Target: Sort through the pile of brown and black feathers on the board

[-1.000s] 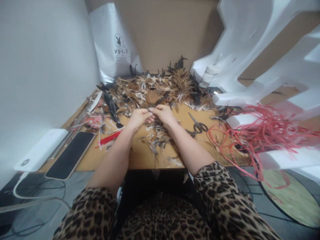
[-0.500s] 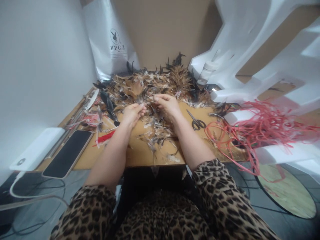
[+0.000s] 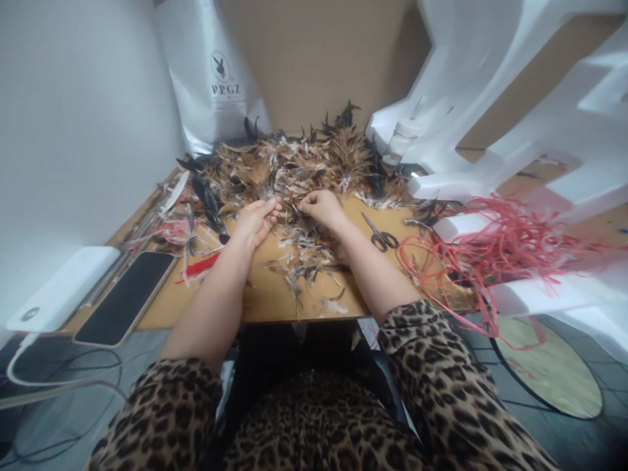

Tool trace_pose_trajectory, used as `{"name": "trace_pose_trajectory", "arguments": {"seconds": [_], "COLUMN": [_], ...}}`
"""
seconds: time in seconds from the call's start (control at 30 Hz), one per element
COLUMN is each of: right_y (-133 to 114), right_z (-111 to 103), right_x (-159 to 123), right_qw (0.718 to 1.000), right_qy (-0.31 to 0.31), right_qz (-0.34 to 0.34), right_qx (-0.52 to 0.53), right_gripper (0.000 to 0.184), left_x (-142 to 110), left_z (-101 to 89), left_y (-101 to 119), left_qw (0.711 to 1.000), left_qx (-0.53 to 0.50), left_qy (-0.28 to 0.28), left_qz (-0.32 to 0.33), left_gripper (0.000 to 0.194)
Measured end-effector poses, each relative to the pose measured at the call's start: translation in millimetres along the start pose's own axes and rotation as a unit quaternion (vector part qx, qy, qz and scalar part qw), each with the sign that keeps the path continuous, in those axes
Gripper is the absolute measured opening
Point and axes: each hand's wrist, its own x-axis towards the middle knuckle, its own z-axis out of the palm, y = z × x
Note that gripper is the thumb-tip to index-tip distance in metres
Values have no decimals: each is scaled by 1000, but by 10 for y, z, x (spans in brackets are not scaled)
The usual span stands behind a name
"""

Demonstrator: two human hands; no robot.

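A heap of brown, white and black feathers [image 3: 299,163] covers the far half of a wooden board [image 3: 275,294]. My left hand [image 3: 255,221] rests at the near edge of the heap with fingers pinched on a few feathers. My right hand [image 3: 321,208] is just to its right, fingers curled into the feathers, pinching a small one. The two hands are a short gap apart. Loose feather scraps [image 3: 304,261] lie on the board below my wrists.
Scissors [image 3: 380,237] lie right of my right arm. A tangle of red strips [image 3: 495,245] spreads at right over white foam pieces [image 3: 490,98]. A phone [image 3: 125,297] and a white power bank [image 3: 59,288] sit at left. A white bag [image 3: 216,78] stands behind.
My hands, which met over one feather a second ago, have drawn slightly apart and moved toward the heap. The view has tilted a little.
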Motion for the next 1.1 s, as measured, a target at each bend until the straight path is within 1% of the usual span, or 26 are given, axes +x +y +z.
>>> {"name": "trace_pose_trajectory", "arguments": {"seconds": [0.13, 0.23, 0.27, 0.33, 0.4, 0.47, 0.53, 0.6, 0.73, 0.83, 1.1], "right_y": [-15, -10, -11, -25, -53, -78, -83, -67, -20, -20, -82], "right_z": [125, 158, 159, 150, 133, 119, 116, 121, 128, 118, 107], "right_x": [-28, -73, -94, -143, -195, -236, -256, -257, -245, -248, -273], "right_qw": [995, 994, 994, 991, 980, 964, 949, 935, 909, 897, 895], "right_qy": [-7, -19, -16, 15, 67, 104, 115, 117, 131, 138, 123], "right_qz": [19, 12, -8, -76, -158, -218, -255, -279, -303, -312, -321], "right_qx": [-93, -111, -110, -105, -100, -111, -144, -188, -255, -280, -283], "right_gripper": [9, 9, 10, 13, 16, 20, 23, 25, 27, 27, 27], "left_x": [-8, -18, -22, -30, -39, -48, -56, -61, -65, -73, -122], "left_z": [0, 8, 9, 12, 11, 7, 0, -9, -24, -27, 14], "left_y": [4, 8, 10, 16, 27, 41, 56, 72, 97, 108, 120], "left_qw": [1000, 1000, 1000, 1000, 999, 999, 997, 995, 991, 987, 981], "left_qx": [-6, -2, -1, -4, -8, -6, 2, 10, 29, 43, 68], "left_qy": [3, 2, 1, -1, -2, -10, -27, -47, -66, -72, -70], "left_qz": [-13, -22, -24, -31, -39, -51, -66, -83, -115, -137, -168], "left_gripper": [3, 4, 4, 4, 4, 5, 6, 7, 8, 9, 8]}}
